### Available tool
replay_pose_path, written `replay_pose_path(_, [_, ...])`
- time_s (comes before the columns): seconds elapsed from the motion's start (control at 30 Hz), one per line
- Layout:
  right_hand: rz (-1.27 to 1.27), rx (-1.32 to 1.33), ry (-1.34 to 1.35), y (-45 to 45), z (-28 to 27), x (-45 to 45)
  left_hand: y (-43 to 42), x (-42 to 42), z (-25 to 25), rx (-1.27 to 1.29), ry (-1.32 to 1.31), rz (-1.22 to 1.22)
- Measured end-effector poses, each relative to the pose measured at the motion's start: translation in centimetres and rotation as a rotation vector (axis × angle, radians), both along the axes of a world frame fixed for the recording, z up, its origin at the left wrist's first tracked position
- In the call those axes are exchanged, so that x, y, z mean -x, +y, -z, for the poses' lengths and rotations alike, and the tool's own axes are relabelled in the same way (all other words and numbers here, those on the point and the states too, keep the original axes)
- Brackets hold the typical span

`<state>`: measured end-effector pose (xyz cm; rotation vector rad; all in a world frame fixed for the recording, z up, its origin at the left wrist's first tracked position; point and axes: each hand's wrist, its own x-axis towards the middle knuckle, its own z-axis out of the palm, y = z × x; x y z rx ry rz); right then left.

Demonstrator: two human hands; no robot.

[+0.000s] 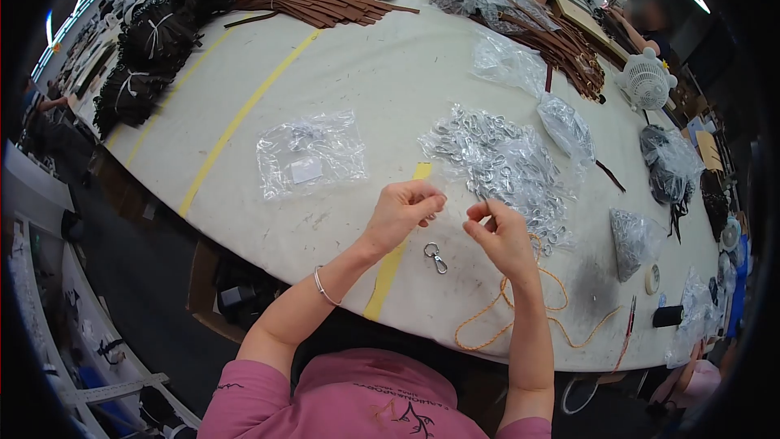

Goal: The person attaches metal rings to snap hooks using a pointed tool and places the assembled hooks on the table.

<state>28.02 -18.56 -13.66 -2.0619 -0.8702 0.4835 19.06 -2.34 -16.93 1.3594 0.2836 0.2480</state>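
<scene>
Over the near middle of the table, my left hand (406,213) is closed, thumb against the curled fingers, with a faint clear bit at the fingertips. My right hand (497,232) faces it a short gap away, its thumb and fingers pinched too; what it holds is too small to name. Just below, between the two hands, one metal snap hook (436,258) lies on the table. Beyond my right hand spreads a pile of metal hooks in clear plastic wraps (504,162). An orange cord (487,306) loops on the table around my right forearm.
A clear plastic bag with a white label (311,154) lies left of the hands. Brown straps (325,6) and black bundles (146,49) line the far left. A white fan (647,80), a bag of parts (632,244) and a black spool (668,316) are right. Another person works at far right.
</scene>
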Motion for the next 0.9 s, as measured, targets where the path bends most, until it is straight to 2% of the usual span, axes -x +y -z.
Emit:
replay_pose_path(0.13, [-0.248,0.239,-0.157,1.3,1.5,2.3,1.3,2.0,0.0,0.290,-0.025,-0.204])
replay_pose_path(0.27, [-0.237,0.350,-0.102,2.4,1.6,3.3,1.3,3.7,0.7,0.409,-0.014,-0.258])
replay_pose_path(0.37, [-0.193,0.192,-0.128,1.3,2.9,3.1,1.3,4.5,1.2,0.498,0.000,-0.265])
replay_pose_path(0.5, [0.106,-0.111,0.317,-0.6,2.2,2.9,0.5,5.1,1.3,0.576,0.048,-0.161])
replay_pose_path(0.6, [0.112,-0.038,0.012,-2.3,2.3,2.8,-0.5,4.9,1.0,0.645,0.080,-0.136])
replay_pose_path(0.7, [0.237,-0.197,0.372,-3.3,1.2,4.1,-1.5,4.5,1.4,0.710,0.062,-0.128])
replay_pose_path(0.8, [0.268,-0.428,0.517,-3.5,0.8,6.2,-2.2,4.1,1.6,0.783,0.090,-0.102])
replay_pose_path(0.9, [0.237,-0.554,0.515,-3.4,1.3,7.1,-2.8,3.8,1.5,0.777,0.087,-0.112])
